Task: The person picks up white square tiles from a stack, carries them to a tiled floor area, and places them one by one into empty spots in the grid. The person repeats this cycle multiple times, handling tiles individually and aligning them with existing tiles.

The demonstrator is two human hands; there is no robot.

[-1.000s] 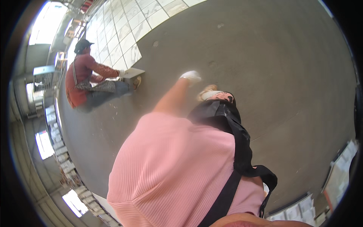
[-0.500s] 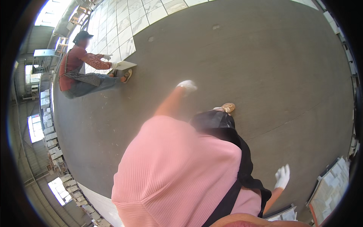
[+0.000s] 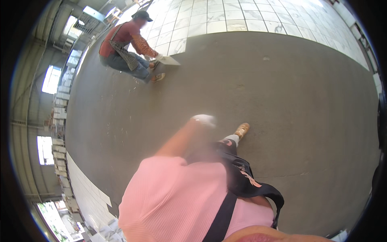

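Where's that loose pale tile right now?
In the head view, the loose pale tile is upper left of centre, at the gloved hand of the co-worker, just below the laid white tiles' corner.

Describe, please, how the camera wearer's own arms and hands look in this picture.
The left hand, blurred, wears a white glove; its forearm is bare below a pink, ribbed sleeve. The right hand does not show.

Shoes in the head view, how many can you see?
3: your tan sneaker, right of your gloved left hand; the co-worker's nearer shoe and farther shoe, both at upper left. Your other shoe doesn't show, perhaps hidden.
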